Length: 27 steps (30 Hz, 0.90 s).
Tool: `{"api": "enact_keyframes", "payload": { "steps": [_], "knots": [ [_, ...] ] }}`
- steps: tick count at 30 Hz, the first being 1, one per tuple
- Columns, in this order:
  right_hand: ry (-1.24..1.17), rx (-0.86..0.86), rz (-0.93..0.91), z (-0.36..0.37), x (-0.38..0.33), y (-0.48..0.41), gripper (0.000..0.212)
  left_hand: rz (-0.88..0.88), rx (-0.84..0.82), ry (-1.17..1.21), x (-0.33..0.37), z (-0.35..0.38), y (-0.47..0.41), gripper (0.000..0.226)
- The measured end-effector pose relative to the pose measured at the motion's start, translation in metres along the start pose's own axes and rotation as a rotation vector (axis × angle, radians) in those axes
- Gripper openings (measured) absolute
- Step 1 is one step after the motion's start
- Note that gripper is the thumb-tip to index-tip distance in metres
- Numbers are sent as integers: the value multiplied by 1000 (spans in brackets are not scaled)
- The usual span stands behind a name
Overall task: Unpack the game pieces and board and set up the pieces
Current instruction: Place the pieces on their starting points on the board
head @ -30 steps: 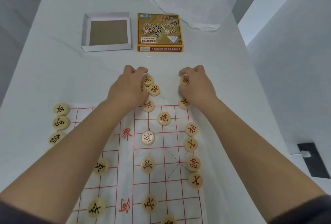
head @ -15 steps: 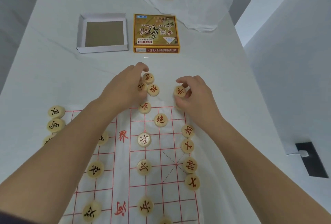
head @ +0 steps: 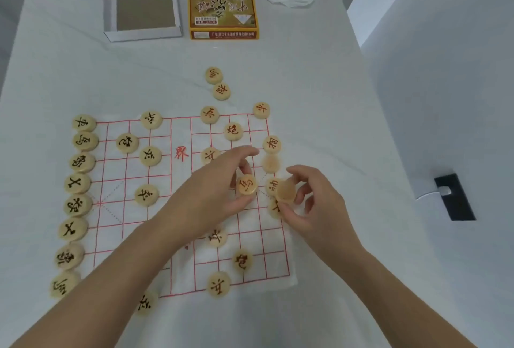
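Both hands work over the right half of the board (head: 133,236), a paper sheet with a red grid that lies on the white counter (head: 69,75) in the middle of the frame. The left hand (head: 217,197) pinches a red piece (head: 247,185) between thumb and fingers, face up, near centre frame; its forefinger stretches out above the disc. The right hand (head: 317,211), just to the right, pinches a pale piece (head: 286,191) by the rim between thumb and fingertips. That disc is tilted and blurred, so its mark cannot be read. Whether either held disc touches the sheet I cannot tell.

Black pieces (head: 77,183) stand in a close column down the board's left edge, with more spread over the left half of the grid. Red-lettered pieces (head: 271,144) line the right edge and dot the right half, some hidden under the hands. Two loose pieces (head: 221,91) lie on the counter just past the board's top edge, touching each other.

In the upper part of the frame a white tray (head: 139,36) sits open, with a yellow lid (head: 222,10) just beside it on the right. A dark block (head: 454,197) lies at the right edge.
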State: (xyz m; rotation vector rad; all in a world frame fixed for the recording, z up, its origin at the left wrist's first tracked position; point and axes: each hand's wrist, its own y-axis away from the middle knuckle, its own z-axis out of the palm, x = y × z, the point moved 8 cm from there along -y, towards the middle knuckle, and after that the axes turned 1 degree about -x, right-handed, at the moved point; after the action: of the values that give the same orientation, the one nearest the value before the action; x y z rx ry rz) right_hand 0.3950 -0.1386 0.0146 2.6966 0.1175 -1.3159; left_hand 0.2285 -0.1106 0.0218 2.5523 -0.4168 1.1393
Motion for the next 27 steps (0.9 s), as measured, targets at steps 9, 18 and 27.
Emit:
{"api": "enact_keyframes", "payload": {
  "steps": [9, 18, 27],
  "knots": [
    [119, -115, 22, 7, 35, 93, 42, -17, -142, -164, 22, 62, 47, 64],
    [278, -154, -107, 14, 28, 99, 35, 80, -151, -215, 38, 76, 43, 62],
    [173, -36, -8, -16, 42, 88, 26, 104, -227, -242, 33, 95, 42, 68]
  ]
}}
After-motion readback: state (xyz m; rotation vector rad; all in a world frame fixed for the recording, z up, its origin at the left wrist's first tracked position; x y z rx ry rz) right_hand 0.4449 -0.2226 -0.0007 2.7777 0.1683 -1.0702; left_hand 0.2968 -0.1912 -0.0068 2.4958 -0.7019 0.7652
